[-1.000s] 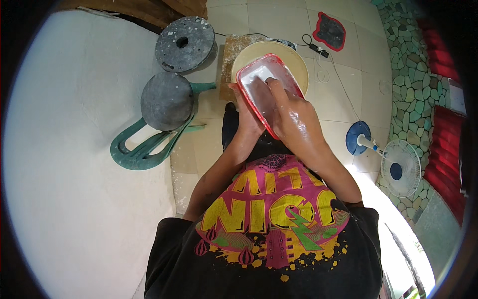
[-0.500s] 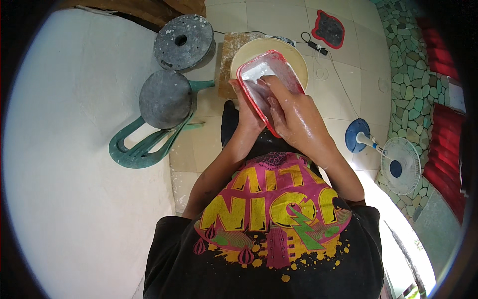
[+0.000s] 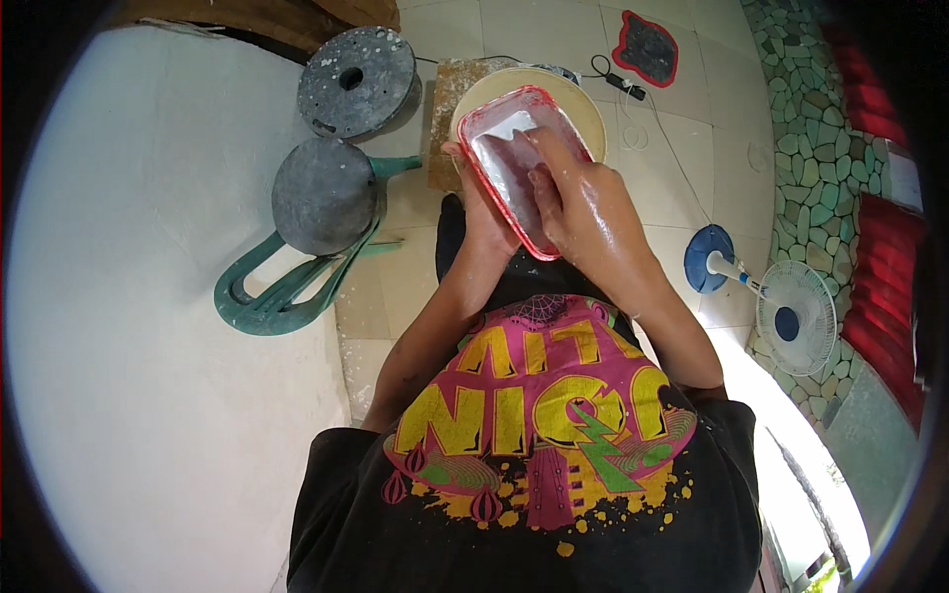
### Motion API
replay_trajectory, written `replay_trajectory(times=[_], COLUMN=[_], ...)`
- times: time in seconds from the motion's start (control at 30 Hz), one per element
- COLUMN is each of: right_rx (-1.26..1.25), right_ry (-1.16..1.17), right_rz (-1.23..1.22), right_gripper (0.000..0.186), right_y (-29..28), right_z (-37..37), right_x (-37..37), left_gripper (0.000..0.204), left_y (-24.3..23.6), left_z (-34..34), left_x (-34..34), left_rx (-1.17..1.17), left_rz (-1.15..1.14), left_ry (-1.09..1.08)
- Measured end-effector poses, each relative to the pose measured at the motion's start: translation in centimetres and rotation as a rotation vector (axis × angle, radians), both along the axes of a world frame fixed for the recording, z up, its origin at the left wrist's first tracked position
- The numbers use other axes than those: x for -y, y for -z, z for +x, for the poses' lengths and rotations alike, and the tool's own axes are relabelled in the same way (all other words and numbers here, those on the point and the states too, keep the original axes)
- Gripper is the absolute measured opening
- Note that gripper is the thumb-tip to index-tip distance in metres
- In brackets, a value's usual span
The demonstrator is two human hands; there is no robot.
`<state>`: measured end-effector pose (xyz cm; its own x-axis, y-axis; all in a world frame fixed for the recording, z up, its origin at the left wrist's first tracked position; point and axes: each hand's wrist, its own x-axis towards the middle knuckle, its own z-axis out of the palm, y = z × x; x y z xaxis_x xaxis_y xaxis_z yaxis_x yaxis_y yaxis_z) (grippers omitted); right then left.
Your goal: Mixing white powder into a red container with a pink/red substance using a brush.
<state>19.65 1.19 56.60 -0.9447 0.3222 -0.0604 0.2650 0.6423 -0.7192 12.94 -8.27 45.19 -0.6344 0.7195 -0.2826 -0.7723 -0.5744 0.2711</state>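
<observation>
My left hand (image 3: 483,219) holds a red-rimmed rectangular tub (image 3: 509,211) from its left side and underneath, its thumb along the outer wall. The tub is tilted, and glossy white liquid (image 3: 511,127) coats its inside. My right hand (image 3: 590,205) reaches in over the tub's right side. Its index finger and thumb are apart, with the index fingertip at the liquid; the other fingers are mostly hidden. Wet white smears shine on the back of that hand. Beneath the tub is a round cream-coloured basin (image 3: 583,109).
A speckled board (image 3: 447,124) lies beside the basin. To the left are a grey spool-like disc (image 3: 381,74) and a green plastic chair (image 3: 252,314) under a round grey slab (image 3: 321,196). A fan (image 3: 791,321), power strip (image 3: 625,86) and red-edged mat (image 3: 647,49) are at right.
The tub and both hands have shifted slightly left and up in the picture. My right fingers have moved a little inside the tub, and the white liquid has spread further down its left wall.
</observation>
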Motion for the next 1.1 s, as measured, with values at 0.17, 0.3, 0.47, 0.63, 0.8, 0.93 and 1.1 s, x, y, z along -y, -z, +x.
replay_trajectory(times=[0.17,0.3,0.47,0.63,0.8,0.93,1.1], right_rx=[-0.027,-0.037,0.029,-0.011,0.01,-0.083,-0.014], right_ry=[-0.002,0.042,-0.006,-0.084,-0.022,0.024,-0.096], right_rz=[0.125,0.292,0.242,0.071,0.036,-0.074,0.06], right_gripper=[0.045,0.05,0.049,0.047,0.044,0.04,0.048], right_y=[-0.5,-0.8,0.0,0.0,-1.3,-1.5,-0.3], right_z=[0.5,0.7,0.4,0.8,0.6,0.5,0.2], right_x=[-0.4,-0.4,-0.4,0.5,-0.2,-0.6,0.2], left_gripper=[0.084,0.086,0.086,0.087,0.084,0.08,0.078], left_y=[-0.3,-0.7,-1.3,-1.2,-0.2,0.5,0.4], left_z=[0.2,0.0,0.1,0.3,0.0,-0.2,0.4], left_x=[-0.2,-0.4,-0.6,-0.4,-0.1,-0.4,-0.3], left_rx=[-0.032,-0.071,-0.046,-0.052,0.089,-0.096,-0.098], left_rz=[-0.088,-0.072,-0.103,-0.18,-0.068,-0.051,-0.143], left_ry=[0.005,-0.012,0.004,0.012,0.008,0.015,-0.009])
